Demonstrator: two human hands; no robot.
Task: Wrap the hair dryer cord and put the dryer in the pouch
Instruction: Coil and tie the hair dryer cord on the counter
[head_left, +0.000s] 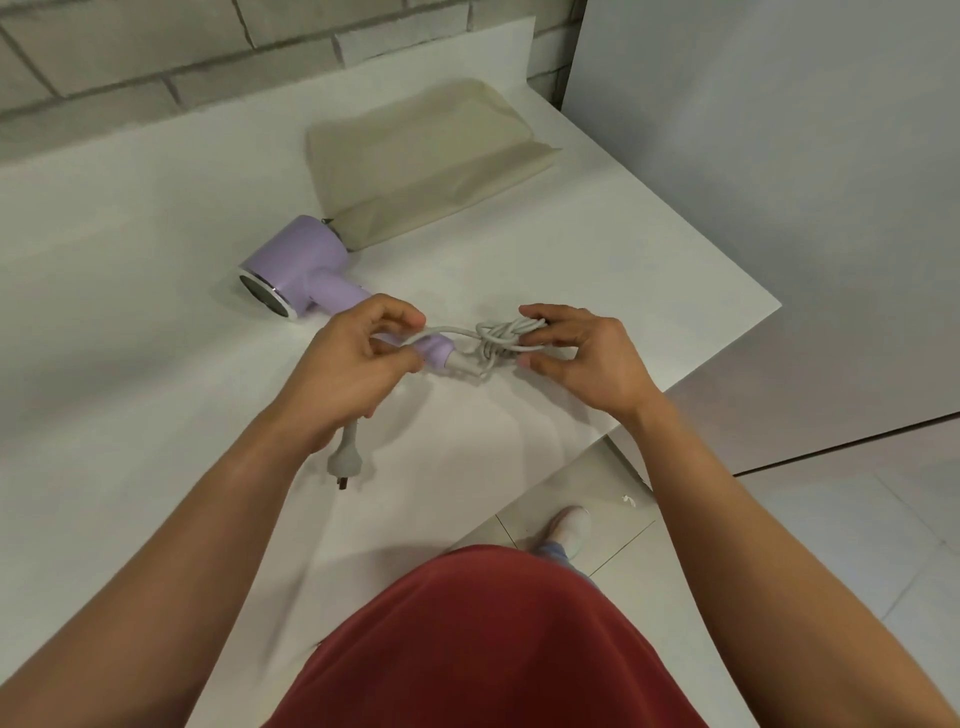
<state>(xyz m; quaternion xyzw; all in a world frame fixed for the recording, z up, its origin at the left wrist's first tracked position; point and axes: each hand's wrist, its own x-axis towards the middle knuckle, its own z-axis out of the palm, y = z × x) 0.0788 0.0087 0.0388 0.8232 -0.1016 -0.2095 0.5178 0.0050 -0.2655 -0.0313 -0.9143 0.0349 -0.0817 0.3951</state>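
A lilac hair dryer (298, 262) lies on the white table (130, 364), its chrome grille facing me and its handle pointing toward my hands. The white cord (496, 338) is gathered into a bundle of loops at the handle's end. My right hand (584, 358) pinches that bundle between thumb and fingers. My left hand (345, 366) grips the free cord strand beside the handle, and the grey plug (344, 457) hangs below that hand onto the table. A beige fabric pouch (421, 156) lies flat behind the dryer, touching its rear end.
The table's right edge runs diagonally close to my right hand, with tiled floor and my shoe (569, 527) below it. A brick-pattern wall (156, 52) stands behind the table, and a plain grey wall (779, 156) rises at the right.
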